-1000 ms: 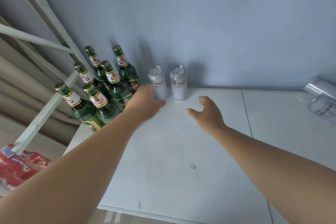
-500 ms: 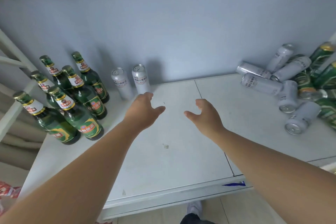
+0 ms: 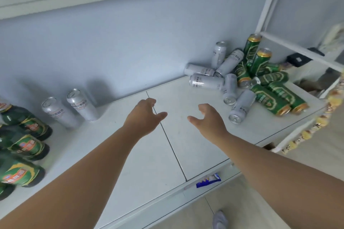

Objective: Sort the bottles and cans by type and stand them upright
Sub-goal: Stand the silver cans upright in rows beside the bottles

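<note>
Hovering above the white surface (image 3: 130,163), the left hand (image 3: 144,115) and right hand (image 3: 208,120) both hold nothing, their fingers loosely curled and thumbs pointing toward each other. Two upright white cans (image 3: 81,104) stand side by side near the wall at the back left, near the green bottles (image 3: 24,122) standing at the left edge. At the far right, fallen white cans (image 3: 206,81) and green cans (image 3: 270,98) lie jumbled in one heap, most on their sides.
</note>
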`<state>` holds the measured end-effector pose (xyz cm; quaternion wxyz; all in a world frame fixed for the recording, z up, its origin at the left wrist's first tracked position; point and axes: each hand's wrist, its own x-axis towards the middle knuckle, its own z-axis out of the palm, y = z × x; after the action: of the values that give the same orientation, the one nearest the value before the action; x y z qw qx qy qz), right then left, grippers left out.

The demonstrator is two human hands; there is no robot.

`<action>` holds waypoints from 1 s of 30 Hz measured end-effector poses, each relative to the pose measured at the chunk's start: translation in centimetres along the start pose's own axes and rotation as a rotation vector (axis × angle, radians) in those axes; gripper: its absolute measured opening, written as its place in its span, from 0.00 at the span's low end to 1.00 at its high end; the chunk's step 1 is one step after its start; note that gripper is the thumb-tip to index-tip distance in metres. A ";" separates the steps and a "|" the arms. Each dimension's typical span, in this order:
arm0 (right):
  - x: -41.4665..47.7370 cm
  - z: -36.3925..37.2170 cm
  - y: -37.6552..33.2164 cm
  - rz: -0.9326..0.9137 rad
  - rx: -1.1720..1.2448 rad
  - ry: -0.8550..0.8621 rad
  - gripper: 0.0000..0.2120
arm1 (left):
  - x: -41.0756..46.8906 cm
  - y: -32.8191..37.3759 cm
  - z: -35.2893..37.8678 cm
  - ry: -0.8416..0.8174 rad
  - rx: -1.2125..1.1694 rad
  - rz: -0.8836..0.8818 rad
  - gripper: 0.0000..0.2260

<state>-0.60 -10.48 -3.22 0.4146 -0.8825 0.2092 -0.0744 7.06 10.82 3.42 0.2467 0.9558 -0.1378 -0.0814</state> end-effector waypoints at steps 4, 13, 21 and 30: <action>2.6 -5.3 3.8 0.003 -0.073 0.010 0.31 | 2.7 5.5 3.4 -0.041 0.024 0.033 0.29; 6.3 -12.5 11.0 0.086 -0.090 0.021 0.29 | 6.1 13.9 10.9 -0.157 0.138 0.099 0.30; 7.2 -14.6 14.8 0.166 -0.064 0.078 0.28 | 7.7 17.3 17.0 -0.339 0.182 0.111 0.33; 7.8 -15.2 17.1 0.252 -0.097 0.100 0.24 | 7.9 19.7 22.6 -0.372 0.014 0.000 0.37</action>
<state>-3.41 -34.20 -6.81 0.3664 -0.8635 0.3421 -0.0553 5.11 -18.32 -7.07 0.2103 0.9260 -0.1814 -0.2557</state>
